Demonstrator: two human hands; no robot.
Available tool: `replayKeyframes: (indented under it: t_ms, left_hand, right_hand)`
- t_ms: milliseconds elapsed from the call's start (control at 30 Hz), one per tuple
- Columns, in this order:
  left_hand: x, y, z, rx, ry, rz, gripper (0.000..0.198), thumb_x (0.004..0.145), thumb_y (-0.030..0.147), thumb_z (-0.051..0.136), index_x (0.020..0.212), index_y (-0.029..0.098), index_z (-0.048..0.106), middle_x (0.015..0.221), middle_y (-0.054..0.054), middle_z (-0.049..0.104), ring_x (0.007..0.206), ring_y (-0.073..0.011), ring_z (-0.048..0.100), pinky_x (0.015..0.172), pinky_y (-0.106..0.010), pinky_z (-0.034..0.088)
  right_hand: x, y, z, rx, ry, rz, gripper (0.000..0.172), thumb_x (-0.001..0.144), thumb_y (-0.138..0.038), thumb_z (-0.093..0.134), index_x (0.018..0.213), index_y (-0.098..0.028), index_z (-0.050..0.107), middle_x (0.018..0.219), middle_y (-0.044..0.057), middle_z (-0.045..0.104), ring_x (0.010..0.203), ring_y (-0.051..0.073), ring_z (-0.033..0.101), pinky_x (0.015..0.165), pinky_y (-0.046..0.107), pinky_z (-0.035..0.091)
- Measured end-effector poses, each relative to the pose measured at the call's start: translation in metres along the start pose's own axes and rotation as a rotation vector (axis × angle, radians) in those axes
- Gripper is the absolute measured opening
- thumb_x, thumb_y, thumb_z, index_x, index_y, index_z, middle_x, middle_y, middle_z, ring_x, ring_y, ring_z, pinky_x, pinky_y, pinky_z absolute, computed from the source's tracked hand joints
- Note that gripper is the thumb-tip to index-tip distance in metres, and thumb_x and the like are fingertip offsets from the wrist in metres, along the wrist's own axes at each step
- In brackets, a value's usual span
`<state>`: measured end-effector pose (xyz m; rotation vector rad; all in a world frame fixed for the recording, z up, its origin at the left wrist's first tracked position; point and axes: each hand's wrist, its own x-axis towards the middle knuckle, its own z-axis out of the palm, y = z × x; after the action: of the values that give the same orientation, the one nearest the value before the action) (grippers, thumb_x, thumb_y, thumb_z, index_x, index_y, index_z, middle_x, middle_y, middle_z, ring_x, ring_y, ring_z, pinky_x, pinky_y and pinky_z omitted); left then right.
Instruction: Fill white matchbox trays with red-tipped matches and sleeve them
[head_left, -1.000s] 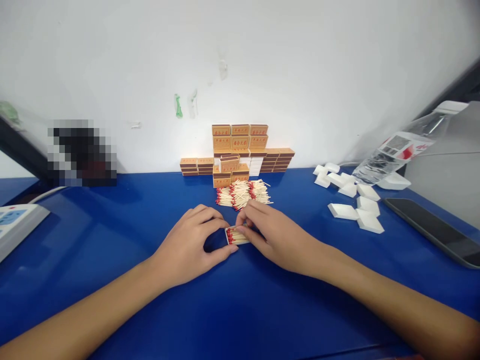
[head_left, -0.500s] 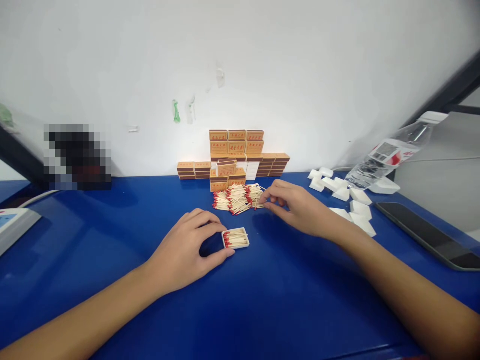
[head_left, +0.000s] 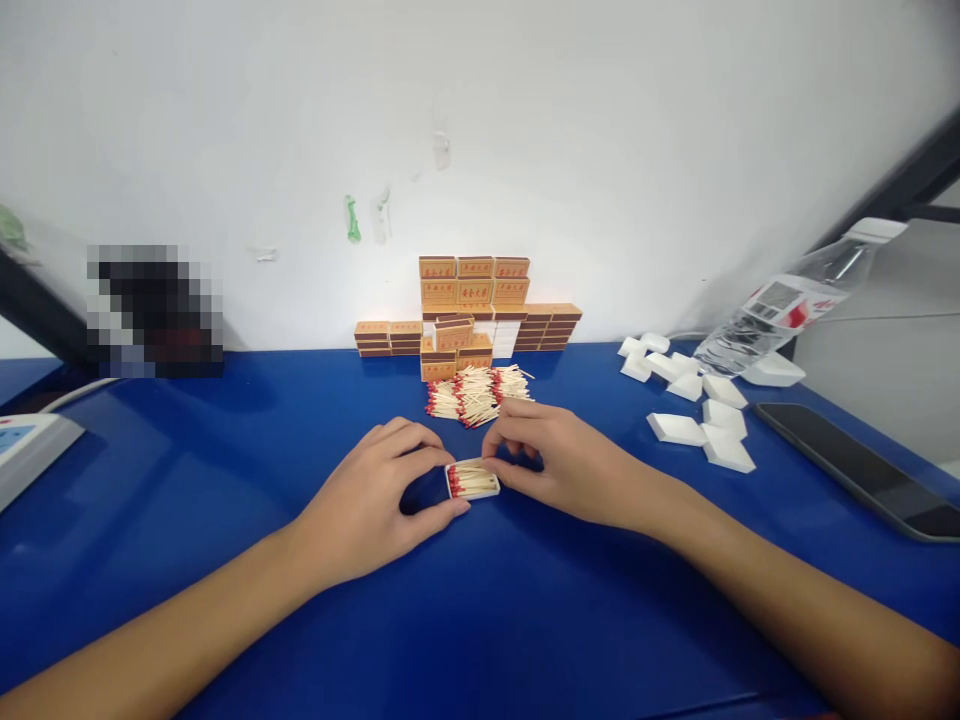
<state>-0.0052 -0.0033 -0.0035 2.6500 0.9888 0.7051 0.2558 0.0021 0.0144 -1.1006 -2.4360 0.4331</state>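
In the head view, the white match tray (head_left: 486, 494) lies between the two hands, a small shallow open box, slightly askew. The left hand (head_left: 382, 495) curves widely around its left end, index finger at the far corner and thumb at the near edge, bracing it between them. The right hand (head_left: 570, 455) has thumb and index tips drawn close together over the tray's right end; whether a match sits between them cannot be made out.

The right fingertips cover the tray's far right corner, and the lower fingers of both hands are partly hidden. Beyond the left fingers, a dark object (head_left: 157, 310) is pixelated past recognition.

Inside the tray, pale matches (head_left: 469, 480) lie lengthwise, red heads toward the left fingers. Just beyond both hands' fingertips spreads a match pile (head_left: 480, 395), with stacked matchboxes (head_left: 474, 290) behind it. Well right of the right fingers lie loose white trays (head_left: 677, 429), their insides unclear.
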Motion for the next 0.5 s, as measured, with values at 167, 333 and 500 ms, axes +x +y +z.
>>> replayKeyframes:
  t_ms: [167, 333, 500]
  left_hand:
    - [-0.001, -0.001, -0.001, -0.009, -0.001, 0.018, 0.023, 0.097, 0.042, 0.073, 0.112, 0.023, 0.074, 0.115, -0.007, 0.072, 0.106, -0.0255, 0.065, 0.097, -0.047, 0.054]
    - [-0.002, -0.001, -0.001, -0.017, -0.011, 0.030, 0.023, 0.097, 0.040, 0.074, 0.113, 0.024, 0.073, 0.116, -0.007, 0.072, 0.107, -0.0256, 0.065, 0.098, -0.048, 0.054]
    - [-0.002, -0.001, 0.000, -0.011, 0.000, 0.038, 0.024, 0.097, 0.040, 0.075, 0.114, 0.023, 0.073, 0.116, -0.007, 0.073, 0.106, -0.0255, 0.066, 0.098, -0.047, 0.054]
  right_hand:
    - [0.001, -0.002, 0.003, 0.000, 0.034, -0.008, 0.004, 0.096, -0.021, 0.069, 0.092, -0.020, 0.069, 0.087, 0.002, 0.062, 0.073, 0.014, 0.055, 0.066, 0.028, 0.042]
    - [0.002, -0.006, 0.003, 0.000, 0.040, -0.005, 0.004, 0.094, -0.022, 0.071, 0.091, -0.021, 0.068, 0.086, 0.001, 0.062, 0.074, 0.015, 0.055, 0.066, 0.028, 0.041]
    - [0.003, 0.009, -0.007, -0.034, 0.106, 0.021, 0.007, 0.097, -0.020, 0.064, 0.091, -0.021, 0.067, 0.083, 0.001, 0.060, 0.075, 0.016, 0.056, 0.068, 0.030, 0.041]
